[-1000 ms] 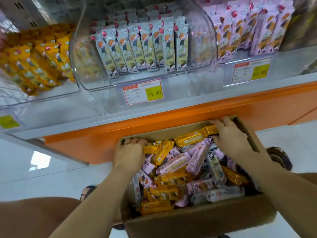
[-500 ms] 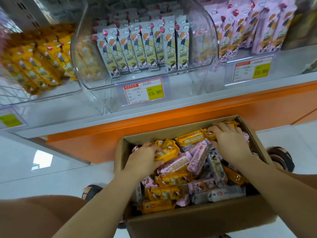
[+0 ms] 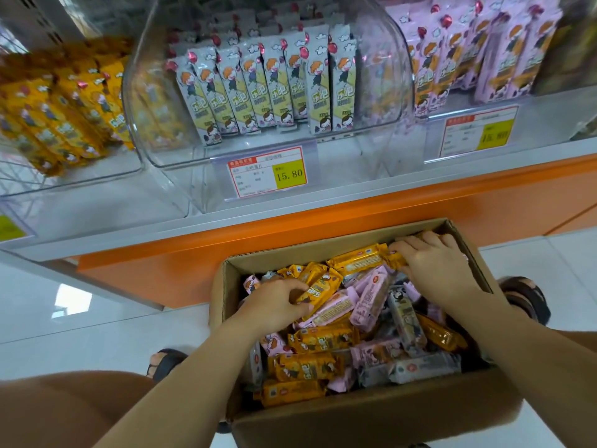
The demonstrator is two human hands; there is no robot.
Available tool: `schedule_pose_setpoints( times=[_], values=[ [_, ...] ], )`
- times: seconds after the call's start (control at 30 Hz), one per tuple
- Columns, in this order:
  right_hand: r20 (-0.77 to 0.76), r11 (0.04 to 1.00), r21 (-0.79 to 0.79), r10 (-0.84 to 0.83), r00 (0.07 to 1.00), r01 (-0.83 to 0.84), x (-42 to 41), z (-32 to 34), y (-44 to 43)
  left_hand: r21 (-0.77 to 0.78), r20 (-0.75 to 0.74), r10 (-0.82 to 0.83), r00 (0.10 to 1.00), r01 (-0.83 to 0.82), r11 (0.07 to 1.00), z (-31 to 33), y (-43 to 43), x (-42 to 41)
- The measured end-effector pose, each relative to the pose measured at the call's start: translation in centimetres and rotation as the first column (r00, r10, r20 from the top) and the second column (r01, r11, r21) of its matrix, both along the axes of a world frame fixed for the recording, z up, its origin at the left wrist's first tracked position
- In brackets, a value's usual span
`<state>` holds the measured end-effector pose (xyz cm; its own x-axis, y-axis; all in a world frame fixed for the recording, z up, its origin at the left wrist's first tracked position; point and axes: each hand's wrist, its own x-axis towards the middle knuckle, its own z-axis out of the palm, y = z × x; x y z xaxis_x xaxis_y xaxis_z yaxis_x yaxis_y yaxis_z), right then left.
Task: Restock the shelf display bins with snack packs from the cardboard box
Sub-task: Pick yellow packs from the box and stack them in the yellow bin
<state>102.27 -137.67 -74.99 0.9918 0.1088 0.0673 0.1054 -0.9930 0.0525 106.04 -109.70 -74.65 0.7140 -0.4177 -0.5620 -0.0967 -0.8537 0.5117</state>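
An open cardboard box [image 3: 371, 421] sits on the floor below the shelf, full of orange, pink and grey snack packs. My left hand [image 3: 274, 305] is inside at the left and pinches an orange snack pack [image 3: 319, 291]. At the box's far right corner my right hand [image 3: 433, 260] curls its fingers onto the end of another orange pack [image 3: 358, 261]. Above, three clear display bins hold upright packs: orange ones in the left bin [image 3: 64, 108], grey ones in the middle bin [image 3: 387, 76] and pink ones in the right bin [image 3: 478, 53].
An orange plinth [image 3: 420, 202] runs under the shelf just behind the box. Price tags [image 3: 266, 173] hang on the bin fronts. My sandalled feet [image 3: 526, 299] stand on the white tiled floor on either side of the box, and my knee [image 3: 64, 409] is at lower left.
My left hand moved from the box's left wall into the pile and took hold of an orange pack. My right hand slid slightly down from the far rim onto the packs.
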Motion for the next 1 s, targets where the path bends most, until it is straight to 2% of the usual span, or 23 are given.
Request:
schedule_pose_setpoints(
  times=[0.1,0.2,0.27,0.6,0.77,0.9,1.0],
  values=[
    [-0.081,0.986,0.127,0.122,0.989,-0.111,-0.2,2.0,3.0,-0.024,-0.044,0.016,0.999,-0.017,1.0,-0.2,-0.4,0.3],
    [-0.246,0.922,0.314,0.308,0.919,-0.225,-1.4,2.4,6.0,-0.034,-0.075,0.048,0.996,-0.051,0.998,-0.3,-0.6,0.6],
    [-0.309,0.898,0.369,0.36,0.88,-0.237,-2.1,2.1,6.8,-0.024,-0.062,0.033,0.998,-0.034,0.999,-0.4,-0.7,0.6],
    [-0.357,0.813,0.582,0.227,0.906,0.025,-4.8,1.7,5.9,0.058,0.042,-0.163,0.986,0.16,0.985,1.2,-1.2,-1.7],
    [-0.404,0.817,0.577,0.282,0.87,0.004,-5.9,1.6,8.1,0.022,0.072,-0.129,0.989,0.128,0.992,3.1,1.1,-3.4],
    [-0.459,0.846,0.526,0.363,0.811,-0.081,-6.1,1.2,10.5,-0.11,0.101,0.024,0.995,-0.012,0.994,3.7,3.3,-5.3],
    [-0.427,0.899,0.372,0.387,0.817,-0.231,-5.9,0.3,11.8,-0.226,0.092,0.162,0.982,-0.138,0.964,3.8,4.4,-6.4]
  ],
)
